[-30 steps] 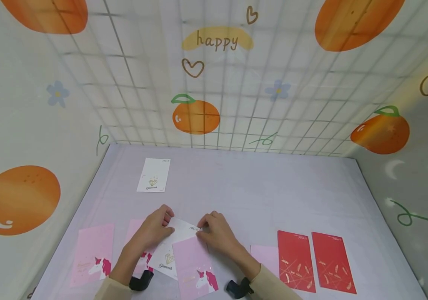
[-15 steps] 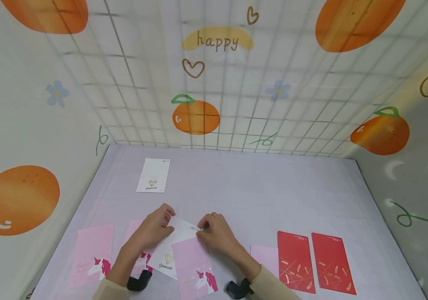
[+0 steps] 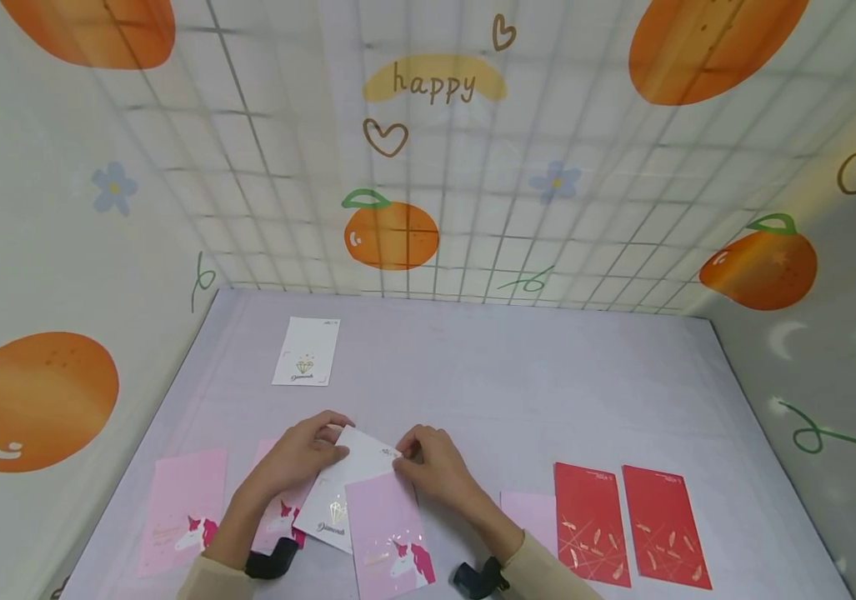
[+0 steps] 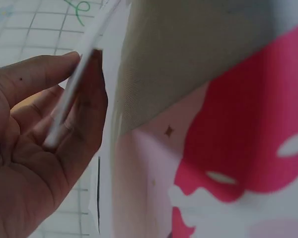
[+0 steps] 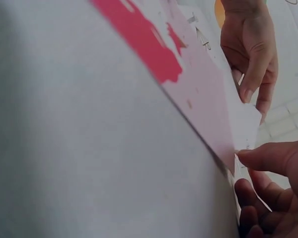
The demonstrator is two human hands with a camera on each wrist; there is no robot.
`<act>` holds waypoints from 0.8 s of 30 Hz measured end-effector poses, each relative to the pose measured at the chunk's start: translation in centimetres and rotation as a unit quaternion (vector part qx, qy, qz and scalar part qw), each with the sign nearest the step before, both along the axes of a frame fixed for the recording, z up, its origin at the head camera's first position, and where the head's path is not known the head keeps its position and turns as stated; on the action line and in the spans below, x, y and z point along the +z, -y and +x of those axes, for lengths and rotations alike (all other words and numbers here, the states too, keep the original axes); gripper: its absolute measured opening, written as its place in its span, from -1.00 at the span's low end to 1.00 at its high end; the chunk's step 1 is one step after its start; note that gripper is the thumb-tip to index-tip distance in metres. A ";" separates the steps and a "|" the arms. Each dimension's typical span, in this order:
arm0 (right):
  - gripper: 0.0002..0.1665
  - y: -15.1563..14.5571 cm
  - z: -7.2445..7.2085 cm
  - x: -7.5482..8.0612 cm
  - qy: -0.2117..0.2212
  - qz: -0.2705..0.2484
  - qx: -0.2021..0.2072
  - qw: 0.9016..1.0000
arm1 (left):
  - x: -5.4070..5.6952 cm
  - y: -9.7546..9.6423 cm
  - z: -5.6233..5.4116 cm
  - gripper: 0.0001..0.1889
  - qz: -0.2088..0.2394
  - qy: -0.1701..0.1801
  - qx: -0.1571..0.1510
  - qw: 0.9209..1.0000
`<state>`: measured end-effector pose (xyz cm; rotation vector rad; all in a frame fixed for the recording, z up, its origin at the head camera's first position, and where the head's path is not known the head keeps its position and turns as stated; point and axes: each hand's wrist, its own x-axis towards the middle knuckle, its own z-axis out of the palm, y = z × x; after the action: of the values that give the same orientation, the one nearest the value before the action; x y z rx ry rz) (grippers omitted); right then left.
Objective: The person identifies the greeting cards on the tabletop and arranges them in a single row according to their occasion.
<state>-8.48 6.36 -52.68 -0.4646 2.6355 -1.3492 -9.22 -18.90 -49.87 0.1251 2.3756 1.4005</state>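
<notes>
Left hand (image 3: 296,454) has its grip narrowed to a pinch on the far edge of the white card (image 3: 360,465); right hand (image 3: 437,468) pinches at its right corner, cannot tell whether the overlapping pink card (image 3: 384,525) is also held. White card is over the near middle of the tabletop (image 3: 518,383), a second white card (image 3: 307,346) far left.

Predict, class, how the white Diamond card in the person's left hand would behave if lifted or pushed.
The white Diamond card is probably fairly stiff: its edge looks straight where the left hand pinches it. It is likely light, being thin and held near one corner. If pushed, it may drag the pink unicorn card, which overlaps it.
</notes>
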 end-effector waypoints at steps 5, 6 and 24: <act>-0.87 -0.2 -0.1 -0.2 0.006 -0.021 0.004 1.000 | 0.1 0.3 -0.1 -0.62 0.038 0.012 -0.017 0.999; -0.86 -0.2 -0.2 -0.3 0.007 -0.025 0.006 1.000 | 0.2 0.3 -0.1 -0.62 0.041 0.008 -0.019 0.999; -0.77 -0.8 -0.4 -0.5 0.026 -0.044 0.012 0.999 | 1.3 0.1 -1.1 -0.58 0.011 -0.047 0.068 0.996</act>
<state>-8.87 7.17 -53.20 -0.4645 2.5289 -1.4532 -10.37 -19.04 -48.58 0.0353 2.4881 1.5133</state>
